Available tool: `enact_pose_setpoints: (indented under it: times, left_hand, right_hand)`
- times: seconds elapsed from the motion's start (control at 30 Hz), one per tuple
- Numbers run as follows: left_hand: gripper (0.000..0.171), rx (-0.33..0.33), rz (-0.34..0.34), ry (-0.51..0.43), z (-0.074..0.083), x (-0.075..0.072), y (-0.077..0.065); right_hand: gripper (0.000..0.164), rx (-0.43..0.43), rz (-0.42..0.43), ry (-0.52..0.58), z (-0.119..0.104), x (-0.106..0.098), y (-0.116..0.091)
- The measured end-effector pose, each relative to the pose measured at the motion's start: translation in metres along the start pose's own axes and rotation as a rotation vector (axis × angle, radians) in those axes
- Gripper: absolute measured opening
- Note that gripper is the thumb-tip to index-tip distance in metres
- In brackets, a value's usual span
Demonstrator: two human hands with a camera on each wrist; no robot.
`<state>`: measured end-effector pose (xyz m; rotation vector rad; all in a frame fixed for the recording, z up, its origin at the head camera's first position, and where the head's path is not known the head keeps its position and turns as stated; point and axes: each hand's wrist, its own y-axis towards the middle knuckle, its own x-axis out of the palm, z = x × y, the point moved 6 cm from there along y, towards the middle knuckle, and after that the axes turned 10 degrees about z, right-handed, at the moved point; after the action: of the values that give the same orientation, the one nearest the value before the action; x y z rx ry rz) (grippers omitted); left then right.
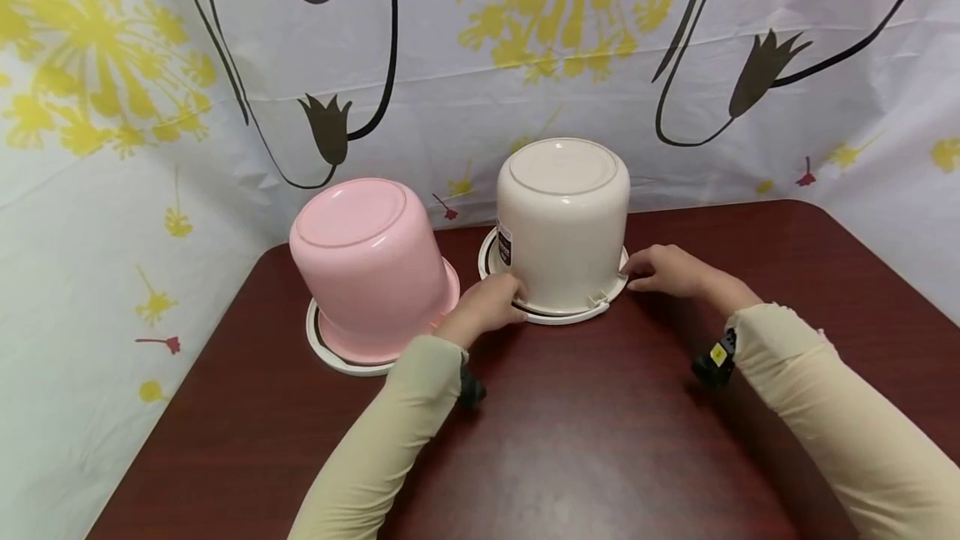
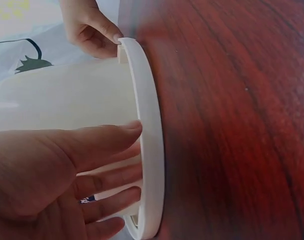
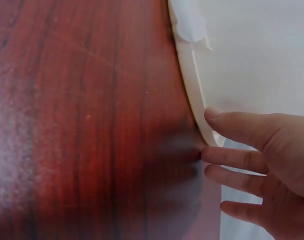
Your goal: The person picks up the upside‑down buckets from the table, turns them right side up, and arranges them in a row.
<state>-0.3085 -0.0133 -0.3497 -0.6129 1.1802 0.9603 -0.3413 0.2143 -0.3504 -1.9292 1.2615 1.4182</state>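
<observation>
An upside-down cream bucket (image 1: 564,223) stands at the back of the table, its open side down and a white handle (image 1: 566,318) lying round its rim. My left hand (image 1: 491,303) is at the rim's front left; in the left wrist view, the thumb and nearly straight fingers reach to the white band. On the other side, my right hand (image 1: 663,272) has its thumb against the rim, with the other fingers (image 3: 237,157) extended beside it. To the left, a pink bucket (image 1: 371,269) also stands upside down, with a white handle round its base.
All this is on a dark red wooden table (image 1: 585,440). A white cloth (image 1: 420,48) with yellow flowers and dark stems hangs behind and at the sides. A dark label (image 1: 505,247) is on the cream bucket's left side.
</observation>
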Motion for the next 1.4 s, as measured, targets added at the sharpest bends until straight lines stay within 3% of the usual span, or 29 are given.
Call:
enact_pose_setpoints:
  times: [0.2,0.43,0.83,1.07,1.4]
  left_hand:
    - [0.026,0.080,-0.035,0.004,0.001,0.008,0.001]
    - [0.020,0.148,0.023,0.004,0.000,0.010,0.003]
    - [0.016,0.230,0.079,-0.072,0.001,0.008,0.000]
    - [0.018,0.315,0.153,-0.125,0.007,0.000,-0.003]
    - [0.018,0.385,0.225,-0.140,0.015,-0.020,-0.006]
  right_hand:
    - [0.014,0.003,0.034,0.002,0.002,0.005,0.001]
    - [0.010,0.005,0.043,-0.013,0.003,0.009,0.004]
    - [0.009,0.007,0.097,-0.033,0.002,0.008,0.001]
    - [0.014,0.001,0.159,-0.042,0.005,0.004,-0.004]
    - [0.017,0.016,0.213,0.003,0.003,-0.007,-0.015]
